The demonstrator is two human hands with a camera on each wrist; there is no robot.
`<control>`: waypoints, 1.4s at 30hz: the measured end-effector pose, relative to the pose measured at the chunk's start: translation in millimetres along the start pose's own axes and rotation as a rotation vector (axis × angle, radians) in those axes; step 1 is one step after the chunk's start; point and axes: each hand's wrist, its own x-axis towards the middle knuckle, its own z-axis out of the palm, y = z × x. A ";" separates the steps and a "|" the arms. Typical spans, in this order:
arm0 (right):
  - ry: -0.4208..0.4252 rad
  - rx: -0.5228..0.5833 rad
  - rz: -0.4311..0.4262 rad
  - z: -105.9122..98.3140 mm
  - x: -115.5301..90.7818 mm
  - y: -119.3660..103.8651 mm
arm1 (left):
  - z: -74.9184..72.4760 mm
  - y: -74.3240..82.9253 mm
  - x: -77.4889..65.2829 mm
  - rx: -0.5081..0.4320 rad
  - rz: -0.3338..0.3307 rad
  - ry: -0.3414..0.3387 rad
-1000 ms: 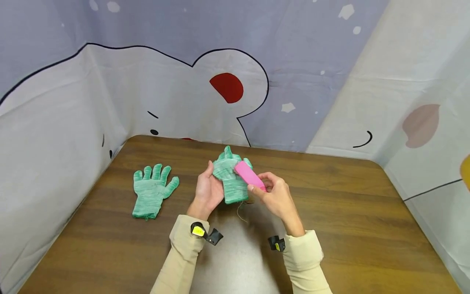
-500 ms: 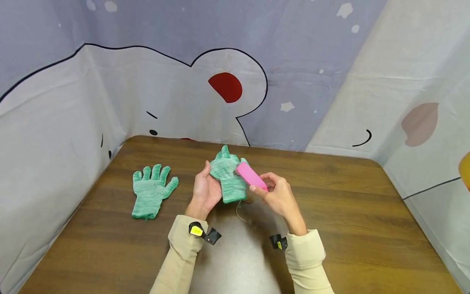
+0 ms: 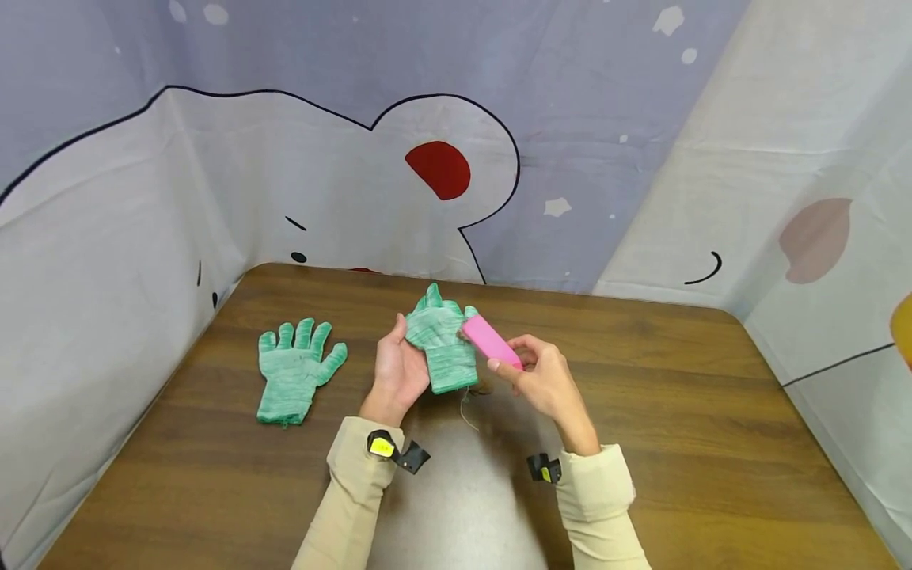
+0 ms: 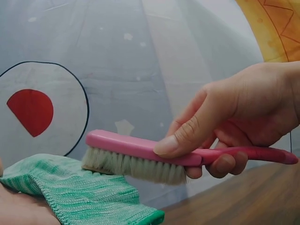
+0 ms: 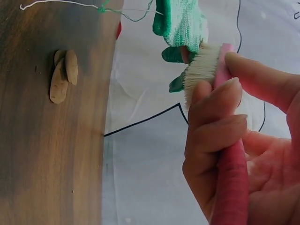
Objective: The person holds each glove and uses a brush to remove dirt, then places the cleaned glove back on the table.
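Note:
A green knitted glove (image 3: 447,348) lies across my left hand (image 3: 399,376), palm up with the thumb out beside it. The glove hides most of the left fingers, and a loose thread hangs from its cuff. My right hand (image 3: 537,376) holds a pink brush (image 4: 124,143), thumb along its back and fingers curled round the handle. The pale bristles (image 4: 136,165) face down, their front end right at the glove's surface in the left wrist view. A second green glove (image 3: 292,372) lies flat on the table at the left, fingers pointing away.
On the wooden table (image 3: 684,427), small flat brown pieces (image 5: 59,82) lie below the hands. A printed cloth (image 3: 321,174) hangs behind the table's back edge and along its sides.
The brush and right hand have shifted slightly right. The held glove has shifted slightly left with the left hand. The glove on the table has stayed put.

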 end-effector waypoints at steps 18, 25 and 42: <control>0.026 0.052 -0.056 6.6 1.0 0.1 | 3.3 -0.4 -0.3 0.000 -0.007 0.026; 0.015 0.031 -0.039 9.1 1.7 1.6 | 5.2 2.7 -1.1 -0.004 -0.009 0.029; -0.024 0.003 -0.016 2.6 1.9 6.1 | 1.7 7.1 -3.1 -0.052 0.000 0.064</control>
